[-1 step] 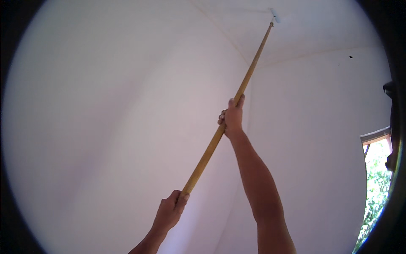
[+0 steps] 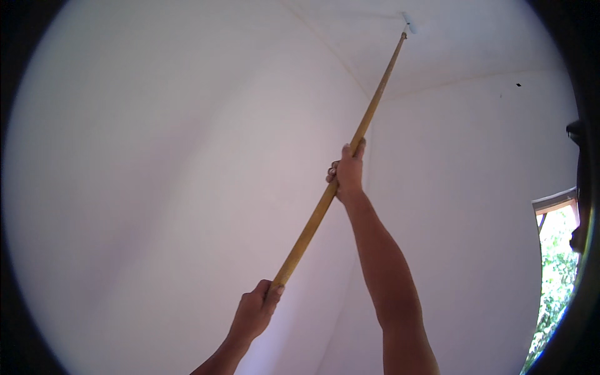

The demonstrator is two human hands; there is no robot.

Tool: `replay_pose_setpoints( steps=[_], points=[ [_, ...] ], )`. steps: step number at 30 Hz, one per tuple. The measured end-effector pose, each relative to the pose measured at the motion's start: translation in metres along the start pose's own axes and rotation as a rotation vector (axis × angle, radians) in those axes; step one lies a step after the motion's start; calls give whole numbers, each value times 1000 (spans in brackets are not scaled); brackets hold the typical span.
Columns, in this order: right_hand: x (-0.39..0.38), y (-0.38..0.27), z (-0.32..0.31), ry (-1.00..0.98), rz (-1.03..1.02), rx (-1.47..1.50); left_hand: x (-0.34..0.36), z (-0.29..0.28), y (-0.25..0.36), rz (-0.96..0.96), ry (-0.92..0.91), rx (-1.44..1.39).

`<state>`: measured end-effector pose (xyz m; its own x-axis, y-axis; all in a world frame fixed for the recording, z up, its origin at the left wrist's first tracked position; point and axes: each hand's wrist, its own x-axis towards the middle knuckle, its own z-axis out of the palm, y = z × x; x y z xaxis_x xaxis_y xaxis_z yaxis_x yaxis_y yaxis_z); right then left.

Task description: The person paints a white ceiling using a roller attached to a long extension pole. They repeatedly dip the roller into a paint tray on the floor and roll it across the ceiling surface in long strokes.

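A long wooden pole (image 2: 305, 234) slants from the lower middle up toward the ceiling at the upper right. My left hand (image 2: 254, 312) is closed round its lower end. Further up, my right hand (image 2: 349, 174) grips the same pole on a raised arm, its fingers wrapping the left side. At the pole's far tip a paint roller (image 2: 410, 25) appears small and pale against the ceiling; whether it presses on the surface is hard to tell.
A pale wall (image 2: 156, 156) fills the left, meeting another wall (image 2: 456, 187) in a corner. Above them lies the white ceiling (image 2: 475, 37). At the right edge, a window opening (image 2: 556, 269) shows green foliage, with a dark object (image 2: 581, 181) beside it.
The pole, its roller and both hands have shifted slightly to the right. Both grips stay as they were.
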<state>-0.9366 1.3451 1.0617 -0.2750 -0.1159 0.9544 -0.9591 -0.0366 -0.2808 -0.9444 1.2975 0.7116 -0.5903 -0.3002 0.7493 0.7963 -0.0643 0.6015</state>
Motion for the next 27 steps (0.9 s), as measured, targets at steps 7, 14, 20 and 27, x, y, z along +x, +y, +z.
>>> replay_pose_setpoints(
  steps=[7, 14, 20, 27],
  points=[
    [3, 2, 3, 37, -129, -62, 39, -13, -35, 140, -130, 7],
    [9, 0, 7, 47, -217, -96, 65, -22, -50, 232, -185, -44],
    [1, 1, 1, 27, -235, -132, 65, -19, -77, 309, -204, -107],
    [-2, -17, -17, 93, -221, -216, 55, 14, -45, 235, -201, -113]
  ],
)
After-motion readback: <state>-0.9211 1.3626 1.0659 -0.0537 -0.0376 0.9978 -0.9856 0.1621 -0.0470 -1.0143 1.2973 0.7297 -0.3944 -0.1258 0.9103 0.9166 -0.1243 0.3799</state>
